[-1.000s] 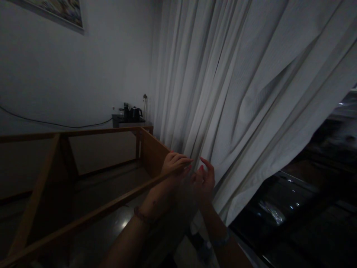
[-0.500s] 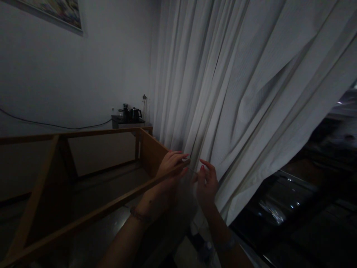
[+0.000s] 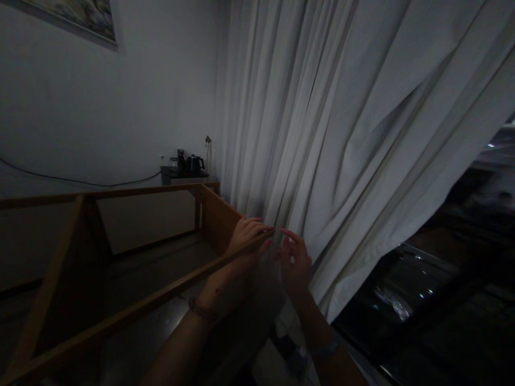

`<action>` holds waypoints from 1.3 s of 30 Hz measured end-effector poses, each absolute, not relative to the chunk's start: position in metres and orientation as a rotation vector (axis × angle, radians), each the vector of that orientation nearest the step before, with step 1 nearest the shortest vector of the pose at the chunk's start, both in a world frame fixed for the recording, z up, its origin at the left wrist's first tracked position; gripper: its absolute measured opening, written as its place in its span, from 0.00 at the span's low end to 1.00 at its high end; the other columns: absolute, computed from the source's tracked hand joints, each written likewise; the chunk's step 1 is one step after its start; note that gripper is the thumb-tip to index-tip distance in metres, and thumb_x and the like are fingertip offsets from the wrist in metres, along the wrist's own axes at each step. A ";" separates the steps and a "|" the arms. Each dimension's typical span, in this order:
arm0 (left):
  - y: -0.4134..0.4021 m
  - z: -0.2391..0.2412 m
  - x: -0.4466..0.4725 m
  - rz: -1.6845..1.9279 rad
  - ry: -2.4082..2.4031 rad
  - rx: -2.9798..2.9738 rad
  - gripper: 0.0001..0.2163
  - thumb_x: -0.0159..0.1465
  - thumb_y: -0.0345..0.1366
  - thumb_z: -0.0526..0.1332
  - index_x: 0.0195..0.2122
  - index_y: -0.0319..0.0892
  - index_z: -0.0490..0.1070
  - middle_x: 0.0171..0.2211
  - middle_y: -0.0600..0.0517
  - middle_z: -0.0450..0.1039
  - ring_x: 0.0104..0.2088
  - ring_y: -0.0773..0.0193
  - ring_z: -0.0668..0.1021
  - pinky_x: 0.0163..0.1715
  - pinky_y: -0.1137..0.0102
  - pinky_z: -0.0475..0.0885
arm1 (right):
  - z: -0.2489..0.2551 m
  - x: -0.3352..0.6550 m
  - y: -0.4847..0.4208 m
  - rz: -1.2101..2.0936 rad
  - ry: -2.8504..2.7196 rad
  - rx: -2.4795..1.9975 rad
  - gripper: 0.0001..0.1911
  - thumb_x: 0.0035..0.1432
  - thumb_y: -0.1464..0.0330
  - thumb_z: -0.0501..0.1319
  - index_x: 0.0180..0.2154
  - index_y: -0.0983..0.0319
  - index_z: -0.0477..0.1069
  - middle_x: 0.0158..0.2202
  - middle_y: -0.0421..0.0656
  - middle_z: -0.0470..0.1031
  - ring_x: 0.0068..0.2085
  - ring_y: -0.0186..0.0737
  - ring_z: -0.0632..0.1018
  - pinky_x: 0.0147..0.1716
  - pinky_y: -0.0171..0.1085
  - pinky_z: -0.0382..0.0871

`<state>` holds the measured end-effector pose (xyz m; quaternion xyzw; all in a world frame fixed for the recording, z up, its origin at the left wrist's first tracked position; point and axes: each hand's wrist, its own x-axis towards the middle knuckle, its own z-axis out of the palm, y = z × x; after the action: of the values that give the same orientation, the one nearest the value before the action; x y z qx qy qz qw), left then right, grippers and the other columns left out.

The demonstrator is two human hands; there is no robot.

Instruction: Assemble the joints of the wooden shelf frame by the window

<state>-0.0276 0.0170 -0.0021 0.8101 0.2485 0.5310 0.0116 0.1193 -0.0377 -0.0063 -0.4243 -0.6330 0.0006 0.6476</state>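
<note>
My left hand (image 3: 246, 238) is wrapped around the near right end of a wooden furniture frame (image 3: 169, 290), its fingers over the top of the rail. Just to the right of that end, my right hand (image 3: 295, 262) is closed in a loose pinch, with the index finger reaching towards the rail's tip. A thin rod between its fingers and the rail end showed earlier; now dimness and blur mostly hide it. I cannot tell whether the rod touches the wood.
A white curtain (image 3: 281, 107) hangs close behind my hands. A black kettle (image 3: 195, 163) stands on a small cabinet in the corner. A black cable (image 3: 100, 185) runs along the wall. Dark shiny items (image 3: 396, 303) lie at right, beyond the curtain.
My right hand has shifted slightly left, closer to the rail end, and its thin rod is harder to see. My left hand keeps its hold, with its fingers moved a little.
</note>
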 end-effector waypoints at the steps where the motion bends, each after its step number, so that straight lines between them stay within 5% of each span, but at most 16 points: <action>1: 0.016 -0.002 -0.027 1.655 0.783 2.520 0.11 0.67 0.38 0.56 0.48 0.44 0.70 0.45 0.48 0.76 0.54 0.55 0.71 0.61 0.53 0.56 | -0.006 0.120 -0.037 -0.029 -1.456 -0.973 0.13 0.68 0.63 0.52 0.48 0.59 0.70 0.18 0.33 0.72 0.18 0.33 0.73 0.21 0.31 0.66; 8: 0.009 -0.003 -0.023 1.660 0.803 2.485 0.11 0.70 0.36 0.51 0.49 0.46 0.70 0.46 0.50 0.74 0.52 0.60 0.70 0.63 0.55 0.54 | -0.006 0.121 -0.036 0.068 -1.481 -0.927 0.12 0.68 0.62 0.53 0.48 0.59 0.68 0.18 0.32 0.70 0.19 0.33 0.73 0.22 0.31 0.67; 16: 0.013 -0.008 -0.020 1.719 0.799 2.489 0.11 0.70 0.34 0.50 0.48 0.46 0.69 0.43 0.50 0.73 0.50 0.59 0.70 0.62 0.55 0.55 | -0.016 0.130 -0.030 0.302 -1.461 -0.824 0.13 0.65 0.56 0.57 0.36 0.59 0.65 0.22 0.36 0.76 0.24 0.37 0.79 0.26 0.34 0.75; 25: 0.013 -0.007 -0.019 1.751 0.730 2.431 0.11 0.70 0.34 0.50 0.48 0.45 0.70 0.42 0.49 0.74 0.49 0.58 0.70 0.61 0.53 0.57 | -0.018 0.162 -0.025 -0.230 -1.920 -0.762 0.15 0.69 0.67 0.54 0.55 0.55 0.68 0.46 0.45 0.78 0.45 0.40 0.79 0.45 0.42 0.77; 33: 0.011 -0.009 -0.022 1.660 0.791 2.478 0.11 0.69 0.33 0.51 0.50 0.47 0.68 0.45 0.50 0.72 0.51 0.58 0.69 0.64 0.53 0.52 | 0.003 0.167 -0.031 -0.662 -1.942 -0.861 0.09 0.66 0.65 0.60 0.36 0.56 0.78 0.25 0.40 0.78 0.27 0.37 0.74 0.30 0.36 0.66; 39: 0.012 -0.014 -0.025 1.620 0.757 2.496 0.16 0.64 0.30 0.53 0.53 0.46 0.65 0.50 0.49 0.69 0.55 0.55 0.66 0.64 0.51 0.54 | -0.003 0.156 -0.042 -0.433 -1.875 -1.051 0.18 0.69 0.60 0.54 0.33 0.59 0.78 0.21 0.39 0.73 0.25 0.37 0.72 0.30 0.36 0.62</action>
<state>-0.0246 0.0120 -0.0138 0.8124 0.2463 0.5273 0.0355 0.1564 -0.0421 -0.0034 -0.4265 -0.7607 -0.1758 0.4566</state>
